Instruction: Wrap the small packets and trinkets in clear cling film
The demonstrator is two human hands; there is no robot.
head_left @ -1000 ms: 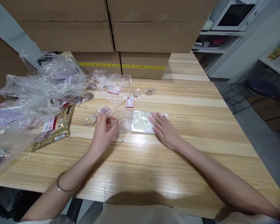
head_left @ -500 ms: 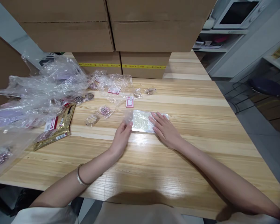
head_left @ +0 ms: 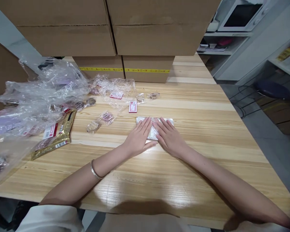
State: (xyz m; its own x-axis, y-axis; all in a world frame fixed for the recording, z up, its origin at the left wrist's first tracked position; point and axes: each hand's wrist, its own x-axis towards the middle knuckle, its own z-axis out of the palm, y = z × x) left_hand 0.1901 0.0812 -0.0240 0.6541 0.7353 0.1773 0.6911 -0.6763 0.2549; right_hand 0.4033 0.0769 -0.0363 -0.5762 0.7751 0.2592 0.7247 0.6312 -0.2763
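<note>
Broadly, pale wood-grain table [head_left: 219,135], glossy, glare toward the near edge; across the back, stacked cardboard boxes [head_left: 157,40], brown, matte, square-edged, banded low down with yellow tape [head_left: 147,70]; off to the left, heap of clear plastic [head_left: 45,88], thin, crumpled, shiny, lilac showing through; at its near side, gold pouch [head_left: 67,129], metallic, lying aslant; well to the right of that, left hand [head_left: 139,137] and right hand [head_left: 171,137], palms down, fingers straight, left ones nearly together, right ones slightly fanned, gripping nothing; directly beneath both, flat on the table, silver pouch [head_left: 153,132], long axis running left to right; left part under left hand, right part under right, neither nearer; foil-like, oblong, wrinkled, mostly hidden save between the hands and along the far edge; beyond it, red-bordered white card [head_left: 132,107], crisp, rectangular; leftward, two small packets [head_left: 107,117], crinkly clear wrap, contents too small to tell.
</note>
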